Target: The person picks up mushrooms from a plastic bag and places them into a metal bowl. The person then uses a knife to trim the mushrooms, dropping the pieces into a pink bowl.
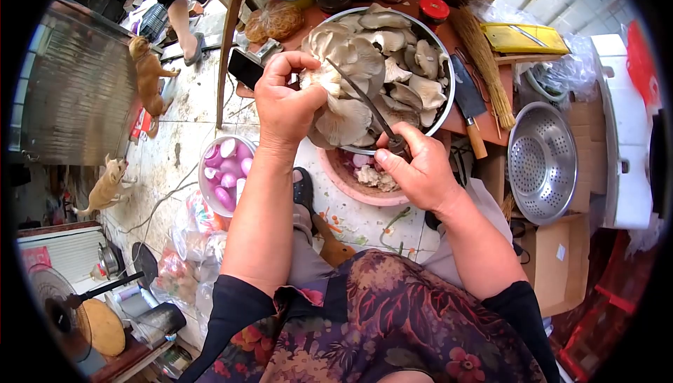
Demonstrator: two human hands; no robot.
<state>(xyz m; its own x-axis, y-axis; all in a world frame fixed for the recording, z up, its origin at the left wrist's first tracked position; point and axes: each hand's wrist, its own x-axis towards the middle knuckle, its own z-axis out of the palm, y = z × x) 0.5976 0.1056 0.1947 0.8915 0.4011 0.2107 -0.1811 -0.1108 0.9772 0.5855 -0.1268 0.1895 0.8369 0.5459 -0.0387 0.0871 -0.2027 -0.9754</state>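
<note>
My left hand point(291, 106) is closed around the pale base of a large cluster of oyster mushrooms point(350, 57), held over the near left part of a metal basin point(449, 99). More grey-white oyster mushrooms point(426, 90) fill that basin. In my right hand point(420, 172) is a knife point(366, 101), its handle gripped and its thin dark blade pointing up and left. The blade's tip lies beside the cluster's base; whether it touches cannot be made out. Below the basin, a pink tub point(333, 181) contains mushroom trimmings point(375, 178) and bits of purple onion.
A cleaver point(471, 99), straw brush point(487, 67) and yellow grater point(526, 39) lie right of the basin. Farther right stands a steel colander point(542, 162). Peeled purple onions point(226, 172) fill a bucket at left. Two dogs point(148, 81) and another person's leg point(184, 29) are beyond.
</note>
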